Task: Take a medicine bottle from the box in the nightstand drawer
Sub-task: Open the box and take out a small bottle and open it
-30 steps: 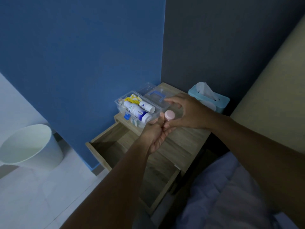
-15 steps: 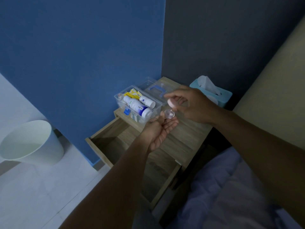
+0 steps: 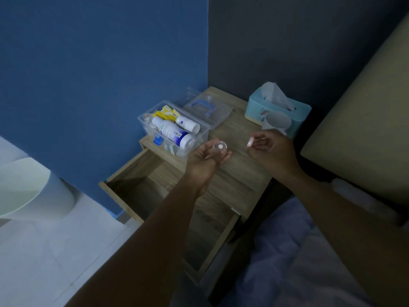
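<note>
My left hand (image 3: 204,159) holds a small clear medicine bottle (image 3: 219,147) upright over the nightstand top, its mouth uncovered and something pale inside. My right hand (image 3: 271,149) is off to the right, pinching the bottle's pink cap (image 3: 249,143) between thumb and fingers. The clear plastic box (image 3: 207,132) sits on the nightstand's (image 3: 236,171) left edge, holding white bottles (image 3: 171,131) and yellow packets. Its clear lid (image 3: 208,108) with a blue handle lies behind it. The wooden drawer (image 3: 135,180) below stands pulled out.
A teal tissue box (image 3: 296,111) stands at the back right of the nightstand with a white cup (image 3: 277,122) in front of it. A white waste bin (image 3: 28,189) is on the floor at left. Bedding (image 3: 298,251) and a headboard (image 3: 365,111) lie at right.
My right hand pulled the pink cap off the bottle and moved away to the right. The left hand keeps the uncapped bottle. The view shifted, so the cup now shows.
</note>
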The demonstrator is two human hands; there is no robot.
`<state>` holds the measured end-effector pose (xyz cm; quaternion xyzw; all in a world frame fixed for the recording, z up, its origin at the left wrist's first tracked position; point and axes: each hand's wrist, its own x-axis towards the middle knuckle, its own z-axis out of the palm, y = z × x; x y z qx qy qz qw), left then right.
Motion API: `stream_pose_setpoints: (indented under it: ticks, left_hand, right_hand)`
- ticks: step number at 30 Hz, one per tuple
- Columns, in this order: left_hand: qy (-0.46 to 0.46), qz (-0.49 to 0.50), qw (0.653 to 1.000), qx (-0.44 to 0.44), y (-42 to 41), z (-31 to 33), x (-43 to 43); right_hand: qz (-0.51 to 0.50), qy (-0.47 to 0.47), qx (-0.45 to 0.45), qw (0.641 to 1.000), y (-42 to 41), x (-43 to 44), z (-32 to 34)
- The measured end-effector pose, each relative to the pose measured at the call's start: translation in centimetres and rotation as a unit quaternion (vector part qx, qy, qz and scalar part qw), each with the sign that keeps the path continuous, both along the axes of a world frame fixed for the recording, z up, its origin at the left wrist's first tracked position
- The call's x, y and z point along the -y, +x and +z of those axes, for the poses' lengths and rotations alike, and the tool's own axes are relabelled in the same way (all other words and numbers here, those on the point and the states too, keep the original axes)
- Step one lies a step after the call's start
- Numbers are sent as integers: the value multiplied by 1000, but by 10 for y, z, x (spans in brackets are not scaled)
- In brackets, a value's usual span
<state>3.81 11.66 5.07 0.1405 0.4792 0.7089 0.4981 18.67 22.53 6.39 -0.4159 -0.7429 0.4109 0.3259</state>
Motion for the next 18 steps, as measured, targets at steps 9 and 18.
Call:
stream_pose_setpoints:
  ticks: [9, 18]
  left_hand:
    - [-98, -53, 941, -319, -19, -45, -26]
    - [-125, -126, 846, -503, -29, -82, -50]
  right_hand:
    - [-151, -99, 55, 982, 3, 3, -82]
    - [-157, -18, 93, 983, 7, -3, -115]
